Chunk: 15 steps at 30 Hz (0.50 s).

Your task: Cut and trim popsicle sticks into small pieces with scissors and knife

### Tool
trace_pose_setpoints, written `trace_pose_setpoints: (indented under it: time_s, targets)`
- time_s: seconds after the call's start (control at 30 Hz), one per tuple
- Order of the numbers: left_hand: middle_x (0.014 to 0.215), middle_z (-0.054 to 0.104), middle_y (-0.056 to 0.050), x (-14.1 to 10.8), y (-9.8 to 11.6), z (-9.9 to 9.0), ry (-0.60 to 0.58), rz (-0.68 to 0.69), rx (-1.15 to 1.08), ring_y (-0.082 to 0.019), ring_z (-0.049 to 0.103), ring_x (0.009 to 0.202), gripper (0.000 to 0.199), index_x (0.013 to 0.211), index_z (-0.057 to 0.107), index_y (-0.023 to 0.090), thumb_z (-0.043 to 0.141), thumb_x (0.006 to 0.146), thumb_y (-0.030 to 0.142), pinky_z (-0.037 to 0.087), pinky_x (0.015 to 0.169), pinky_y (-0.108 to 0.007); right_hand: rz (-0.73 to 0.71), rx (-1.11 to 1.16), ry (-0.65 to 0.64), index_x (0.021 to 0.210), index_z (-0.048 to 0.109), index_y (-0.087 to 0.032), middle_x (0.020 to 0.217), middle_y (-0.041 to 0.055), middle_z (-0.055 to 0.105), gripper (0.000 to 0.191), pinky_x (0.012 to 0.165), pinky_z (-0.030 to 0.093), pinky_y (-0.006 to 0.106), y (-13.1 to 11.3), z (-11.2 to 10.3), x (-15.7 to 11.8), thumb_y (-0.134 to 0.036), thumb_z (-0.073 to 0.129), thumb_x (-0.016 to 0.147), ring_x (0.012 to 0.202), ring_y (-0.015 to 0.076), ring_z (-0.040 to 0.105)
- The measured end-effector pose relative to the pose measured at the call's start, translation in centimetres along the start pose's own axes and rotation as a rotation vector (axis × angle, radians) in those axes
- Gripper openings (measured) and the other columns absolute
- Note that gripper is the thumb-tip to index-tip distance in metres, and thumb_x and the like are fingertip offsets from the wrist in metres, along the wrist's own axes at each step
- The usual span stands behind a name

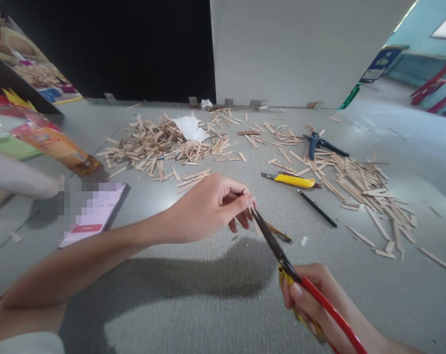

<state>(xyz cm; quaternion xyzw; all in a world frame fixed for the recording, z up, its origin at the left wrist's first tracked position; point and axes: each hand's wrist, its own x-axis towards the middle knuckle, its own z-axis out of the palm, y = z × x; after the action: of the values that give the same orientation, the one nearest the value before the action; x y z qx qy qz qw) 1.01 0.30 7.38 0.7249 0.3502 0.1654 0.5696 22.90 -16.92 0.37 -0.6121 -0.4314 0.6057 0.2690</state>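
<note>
My left hand [223, 206] pinches a small thin piece of wood [256, 223] between thumb and fingertips, over the middle of the grey mat. My right hand [314, 295] is wrapped round a pair of scissors [276, 246] with dark blades and red and yellow handles. The blade tips reach up to my left fingertips, touching or very near the wood piece; exactly how they meet it is hidden. A flat brownish strip [280, 232] lies on the mat just behind the blades. To the right are a yellow utility knife [294, 181] and a black pen [317, 208].
Wood sticks lie in a left pile [152, 147] with white tissue [191, 129], and in a right pile [370, 182] beside a dark clamp-like tool [324, 143]. A phone [97, 214] and a tilted bottle [56, 142] are at left. A black-and-white panel [274, 54] stands behind.
</note>
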Motion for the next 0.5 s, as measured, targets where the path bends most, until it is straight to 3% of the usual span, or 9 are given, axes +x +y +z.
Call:
trace_pose_setpoints:
  time_s: [0.23,0.5]
  targets:
    - [0.080,0.082,-0.007,0.0,-0.2,0.0,-0.006,-0.002,-0.002,-0.019,0.082,0.075,0.028,0.088,0.077,0.014,0.059,0.106,0.027,0.064,0.060,-0.023,-0.068,-0.025,-0.118,0.065,0.043,-0.025,0.056,-0.0075,0.033,0.079,0.037,0.016,0.022,0.0,-0.1,1.4,-0.101,0.050,0.084,0.047,0.0073,0.025]
    - [0.079,0.082,-0.008,0.1,-0.4,-0.1,-0.032,0.013,-0.006,-0.019,0.081,0.074,0.029,0.090,0.077,0.014,0.059,0.108,0.027,0.063,0.062,-0.024,0.004,-0.038,-0.069,0.066,0.037,-0.026,0.054,-0.0070,0.035,0.076,0.037,0.017,0.022,-0.2,0.1,0.6,-0.097,0.054,0.087,0.041,0.0063,0.026]
